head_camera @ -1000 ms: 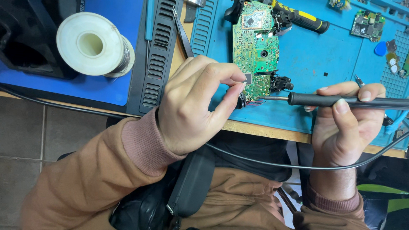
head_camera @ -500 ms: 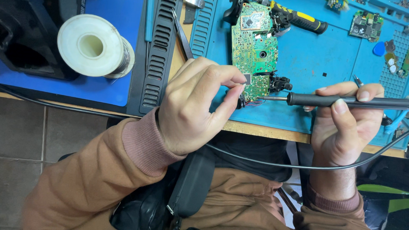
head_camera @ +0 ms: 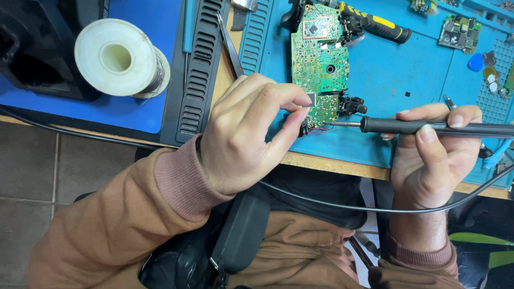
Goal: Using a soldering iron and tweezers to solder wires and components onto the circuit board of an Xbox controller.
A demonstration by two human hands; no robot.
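Holding position on green circuit board; nothing shifting since a second ago.
Left hand fingertips pinching together at board's 6 o'clock edge; right hand clamping soldering iron, tip approaching from 3 o'clock.

Left hand: fingers curled, thumb and forefinger pinched together. Right hand: fist closed in a pen-like grip, thumb on top. Both forearms raised.

a green circuit board lies flat on blue mat, black soldering iron level, tip at its lower edge.
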